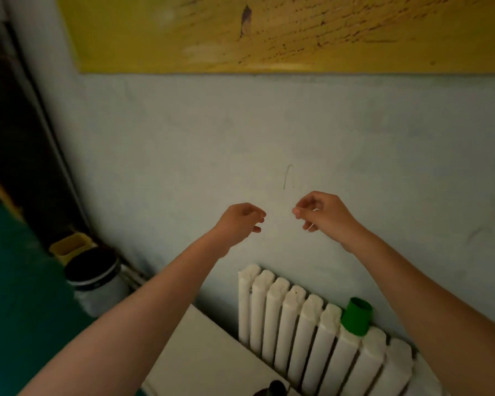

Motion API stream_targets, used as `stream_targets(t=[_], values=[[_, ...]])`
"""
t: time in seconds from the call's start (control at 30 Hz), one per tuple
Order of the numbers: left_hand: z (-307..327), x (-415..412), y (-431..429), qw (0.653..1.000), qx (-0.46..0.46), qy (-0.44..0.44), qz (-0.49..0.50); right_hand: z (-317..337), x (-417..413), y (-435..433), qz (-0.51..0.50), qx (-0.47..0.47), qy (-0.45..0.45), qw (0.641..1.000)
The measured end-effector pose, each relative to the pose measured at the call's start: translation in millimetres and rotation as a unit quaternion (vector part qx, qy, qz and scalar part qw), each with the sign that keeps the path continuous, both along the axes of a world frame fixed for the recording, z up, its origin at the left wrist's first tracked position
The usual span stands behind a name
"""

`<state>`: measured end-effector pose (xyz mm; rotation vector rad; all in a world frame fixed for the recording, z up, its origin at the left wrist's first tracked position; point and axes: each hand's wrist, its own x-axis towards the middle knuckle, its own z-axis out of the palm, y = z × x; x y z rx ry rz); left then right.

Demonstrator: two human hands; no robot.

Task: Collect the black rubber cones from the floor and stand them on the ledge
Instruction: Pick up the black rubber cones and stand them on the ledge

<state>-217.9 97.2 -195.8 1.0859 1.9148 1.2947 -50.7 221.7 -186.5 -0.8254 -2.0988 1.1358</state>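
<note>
Since bottom edge cuts it off, only tip of dark glossy black object (272,387) shows at 6 o'clock, by white flat-topped ledge (200,352). Cannot tell if cone, nor which way long axis points. My left hand (240,221) and my right hand (320,212) hang mid-frame before pale blue wall (183,144), fingertips near but apart. Fingers of both loosely curled, nothing in them. Green plastic cup (356,317) sits tilted atop white ribbed radiator (297,332), 5 o'clock.

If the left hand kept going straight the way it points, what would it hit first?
Probably the pale-blue wall: the left hand reaches toward it and nothing shows in between, though the gap to the wall is hard to judge.
</note>
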Motion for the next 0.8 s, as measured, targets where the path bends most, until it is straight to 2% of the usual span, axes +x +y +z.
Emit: stream_targets(t=[0.2,0.43,0.8], values=[[-5,-26,-97,0.986,-0.021,0.005,0.167,-18,-68,-57,0.161,-0.014,-0.021,0.987],[2,-22,-241,0.937,0.007,-0.012,0.348,-21,-131,-176,0.321,-0.017,-0.044,0.946],[13,-9,-457,0.849,0.043,-0.028,0.526,-4,-190,-377,0.456,0.011,-0.052,0.888]])
